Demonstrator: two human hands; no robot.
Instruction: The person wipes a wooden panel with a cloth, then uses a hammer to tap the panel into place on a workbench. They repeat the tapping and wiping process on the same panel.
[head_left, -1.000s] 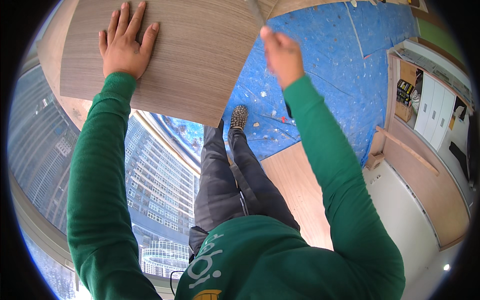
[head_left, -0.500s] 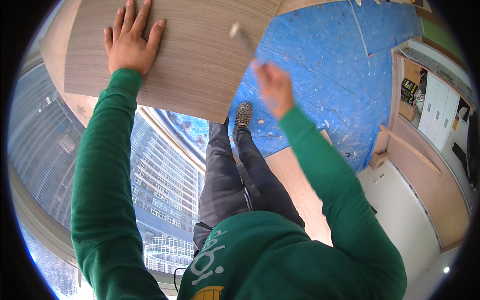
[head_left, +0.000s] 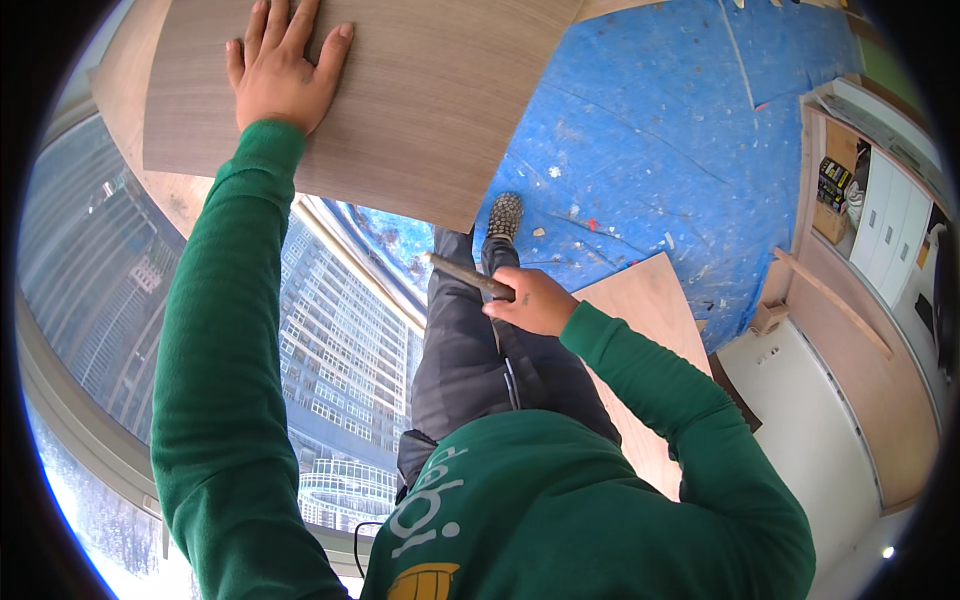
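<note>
While the wood-grain panel is pinned by the flat, spread left hand, the rod-like tool, gripped in the right hand, is best steadied.

Right hand: was raised at the right edge of the wood-grain panel in the upper centre of the frame; now lowered to mid-frame, in front of the dark trousers.
Tool: a slim rod-like piece, seen lifted beside the panel edge half a second ago; now gripped low, pointing toward the upper left.
Contact: right hand now well apart from the panel.
</note>
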